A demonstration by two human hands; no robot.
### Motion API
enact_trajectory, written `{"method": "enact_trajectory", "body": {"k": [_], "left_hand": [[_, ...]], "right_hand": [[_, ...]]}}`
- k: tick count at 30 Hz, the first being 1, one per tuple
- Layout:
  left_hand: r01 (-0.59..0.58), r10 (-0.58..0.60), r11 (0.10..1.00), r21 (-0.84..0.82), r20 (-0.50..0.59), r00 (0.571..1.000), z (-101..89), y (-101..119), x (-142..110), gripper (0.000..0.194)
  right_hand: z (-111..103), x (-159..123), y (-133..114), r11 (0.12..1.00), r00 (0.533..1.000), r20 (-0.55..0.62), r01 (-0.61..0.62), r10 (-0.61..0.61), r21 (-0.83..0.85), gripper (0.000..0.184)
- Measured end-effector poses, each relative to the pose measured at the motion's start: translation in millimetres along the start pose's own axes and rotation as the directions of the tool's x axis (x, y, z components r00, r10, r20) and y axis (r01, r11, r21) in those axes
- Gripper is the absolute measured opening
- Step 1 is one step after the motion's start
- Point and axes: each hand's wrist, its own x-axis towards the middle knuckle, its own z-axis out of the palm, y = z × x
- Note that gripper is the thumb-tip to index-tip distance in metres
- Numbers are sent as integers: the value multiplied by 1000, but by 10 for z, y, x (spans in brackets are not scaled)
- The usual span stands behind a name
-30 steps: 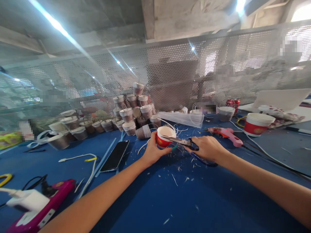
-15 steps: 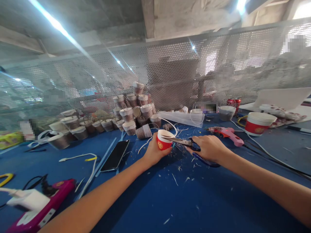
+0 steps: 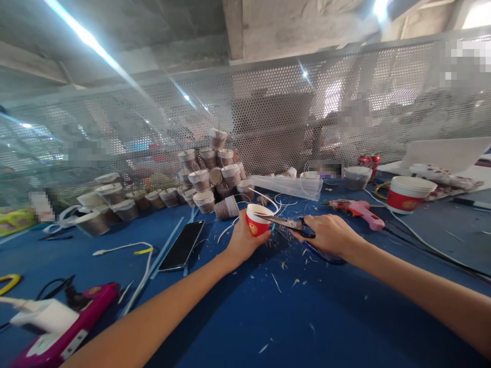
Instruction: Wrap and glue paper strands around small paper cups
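Compared with a second ago, the small red paper cup with a white rim (image 3: 258, 219) now sits a touch higher and tilts more, its mouth no longer facing the camera so squarely; both hands have barely shifted. The left hand (image 3: 241, 241) has its grip wrapped round the cup from behind and below, fingers closed on the wall, holding it just above the blue table (image 3: 268, 317). The right hand (image 3: 329, 234) has its grip closed through the dark blue handles of the metal scissors (image 3: 286, 223), whose blades point left and meet the cup's rim; how far the blades are parted I cannot tell. Count it up: one pair of scissors in hand, one pink glue gun (image 3: 356, 209) just beyond the right hand, one black phone (image 3: 181, 245) lying flat left of the left hand, one larger red and white paper bowl (image 3: 405, 193) far right, and a heap of brown filled cups (image 3: 210, 174) against the mesh screen, too many to count. White scraps litter the table beneath the hands; the near stretch of table lies open towards the camera
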Motion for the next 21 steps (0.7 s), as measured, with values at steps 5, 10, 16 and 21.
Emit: {"method": "enact_trajectory", "body": {"k": [5,10,16,21], "left_hand": [[-8,9,1000,14,-50,999,6,-2,-2,56],[-69,76,994,83,-89,993,55,-42,-16,59],[-99,116,988,123,-144,983,94,-74,-39,57],[-73,97,987,142,-170,981,86,-70,-39,59]], "right_hand": [[-15,19,-26,1000,1000,28,-3,4,-15,53],[-53,8,-66,1000,999,47,-13,14,-21,49],[-43,-7,-56,1000,999,41,-28,28,-1,49],[-19,7,-45,999,998,45,-43,43,9,53]]}}
